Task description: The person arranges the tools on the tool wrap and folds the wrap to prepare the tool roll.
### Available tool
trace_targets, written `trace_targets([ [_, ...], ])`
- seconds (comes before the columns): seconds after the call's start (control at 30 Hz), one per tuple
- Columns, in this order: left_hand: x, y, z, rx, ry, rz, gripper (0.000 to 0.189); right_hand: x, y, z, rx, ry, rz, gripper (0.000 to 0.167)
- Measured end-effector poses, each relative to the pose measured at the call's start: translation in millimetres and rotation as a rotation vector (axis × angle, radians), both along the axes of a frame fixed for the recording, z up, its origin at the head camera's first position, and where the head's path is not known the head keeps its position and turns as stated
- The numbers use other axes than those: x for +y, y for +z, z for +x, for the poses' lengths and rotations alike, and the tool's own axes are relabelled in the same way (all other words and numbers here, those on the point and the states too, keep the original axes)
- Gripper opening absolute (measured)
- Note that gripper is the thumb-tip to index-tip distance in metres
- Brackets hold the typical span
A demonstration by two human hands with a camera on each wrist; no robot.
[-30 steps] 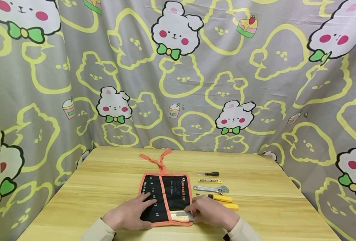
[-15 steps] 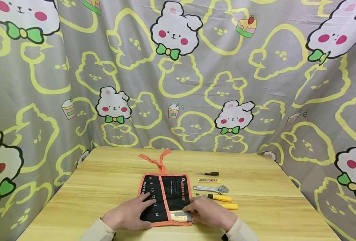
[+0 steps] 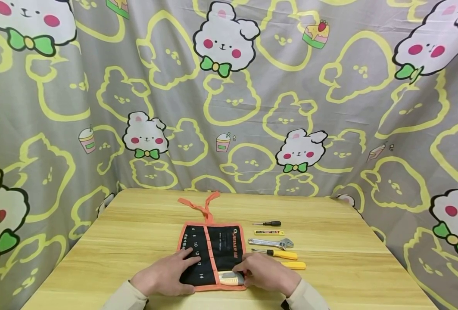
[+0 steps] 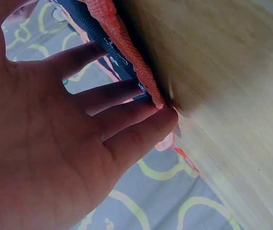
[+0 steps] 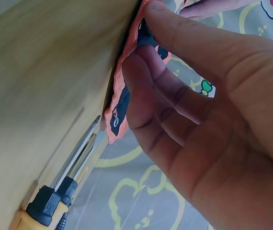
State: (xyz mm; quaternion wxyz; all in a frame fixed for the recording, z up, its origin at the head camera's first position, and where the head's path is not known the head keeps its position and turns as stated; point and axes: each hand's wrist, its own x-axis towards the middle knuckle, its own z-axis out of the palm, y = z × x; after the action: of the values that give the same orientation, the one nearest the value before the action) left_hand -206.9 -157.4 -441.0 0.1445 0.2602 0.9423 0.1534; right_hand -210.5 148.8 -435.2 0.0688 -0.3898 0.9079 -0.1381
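A black tool pouch with orange trim lies flat on the table, with printed numbers down its left half. My left hand rests on that half, fingers spread over the fabric; its fingertips reach the orange edge in the left wrist view. At the pouch's lower right lies a cream and grey utility knife, its left end at the orange middle band. My right hand pinches the knife's right end, fingers curled. In the right wrist view the curled fingers overlap the pouch's edge.
Right of the pouch lie a small black screwdriver, a yellow blade case, an adjustable wrench and a yellow-handled screwdriver. Another yellow handle is partly behind the right hand. Orange ties trail from the pouch's top.
My right hand has moved slightly left with the utility knife, which sits a little further over the pouch. The left hand keeps its place on the fabric.
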Motion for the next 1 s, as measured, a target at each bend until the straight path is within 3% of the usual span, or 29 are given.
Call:
trace_targets([
  [0.4,-3.3,-3.9,-0.3,-0.002,-0.001,-0.003,0.076,-6.6,0.7,0.7,-0.003,-0.012,0.0,0.039],
  [1.0,0.2,-0.4,-0.9,-0.007,0.002,-0.003,0.075,-11.2,1.9,0.9,-0.006,-0.035,0.037,0.04],
])
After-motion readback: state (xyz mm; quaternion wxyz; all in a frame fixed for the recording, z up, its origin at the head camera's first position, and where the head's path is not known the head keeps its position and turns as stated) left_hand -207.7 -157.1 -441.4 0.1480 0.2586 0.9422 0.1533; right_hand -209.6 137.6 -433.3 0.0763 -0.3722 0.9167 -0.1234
